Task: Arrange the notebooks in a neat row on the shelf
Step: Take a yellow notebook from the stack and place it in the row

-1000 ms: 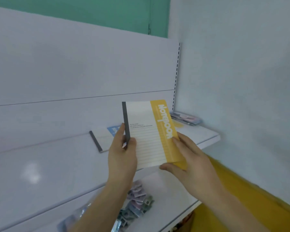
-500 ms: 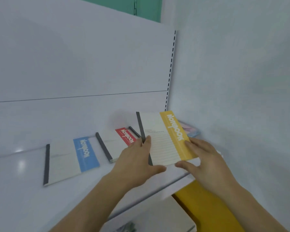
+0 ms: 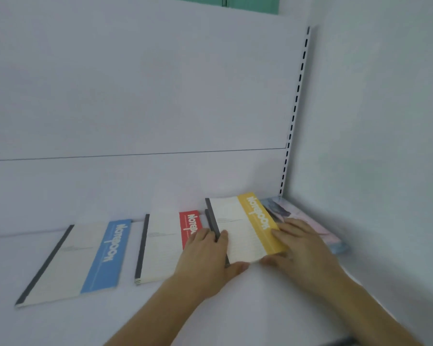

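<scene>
- The left hand point(image 3: 205, 255) reaches in from six o'clock, forearm bare, fingers pointing toward twelve o'clock, thumb spread toward three o'clock, pinching an edge.
- The right hand point(image 3: 300, 248) enters from five o'clock, fingers extended flat toward ten o'clock, thumb tucked underneath.

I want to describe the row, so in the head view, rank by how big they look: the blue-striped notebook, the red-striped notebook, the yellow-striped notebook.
1. blue-striped notebook, fully visible and nearer.
2. and 3. unsure: red-striped notebook and yellow-striped notebook look alike; the left hand and right hand hide parts.
</scene>
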Demonstrator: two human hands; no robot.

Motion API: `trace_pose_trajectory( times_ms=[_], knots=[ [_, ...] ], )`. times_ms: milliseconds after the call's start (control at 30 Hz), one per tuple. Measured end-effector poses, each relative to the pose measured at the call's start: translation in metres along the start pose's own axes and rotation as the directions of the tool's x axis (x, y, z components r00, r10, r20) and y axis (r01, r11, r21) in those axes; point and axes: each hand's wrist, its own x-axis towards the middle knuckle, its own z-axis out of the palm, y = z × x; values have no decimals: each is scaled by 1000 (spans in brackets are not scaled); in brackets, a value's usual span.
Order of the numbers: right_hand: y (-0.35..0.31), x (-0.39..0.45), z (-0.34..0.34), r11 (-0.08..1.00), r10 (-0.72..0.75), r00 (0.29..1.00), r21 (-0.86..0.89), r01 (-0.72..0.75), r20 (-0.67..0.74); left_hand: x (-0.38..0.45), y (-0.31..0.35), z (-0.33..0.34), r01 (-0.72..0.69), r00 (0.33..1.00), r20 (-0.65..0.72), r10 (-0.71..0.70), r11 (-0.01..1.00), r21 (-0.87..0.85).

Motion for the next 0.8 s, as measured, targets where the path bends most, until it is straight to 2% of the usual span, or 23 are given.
trace_pose_trajectory(
  times_ms=[133, 267, 567, 667, 800],
  knots=[
    [15, 15, 9, 999, -35, 988, -4, 36, 149, 15, 6, 6, 48, 996, 66, -56, 993, 112],
    [25, 20, 12, 990, -126, 972, -43, 137, 196, 20, 5, 3, 77, 988, 130, -86, 994, 77],
    [30, 25, 11, 980, -188, 965, -34, 197, 181, 26, -1, -5, 93, 976, 187, -107, 992, 83],
    [27, 25, 10, 978, -196, 967, -44, 206, 166, 21, 5, -5, 121, 980, 142, -138, 985, 121],
    [15, 22, 12, 978, -210, 975, -3, 210, 73, 7, 15, -12, 167, 985, 39, -169, 985, 42]
  ],
)
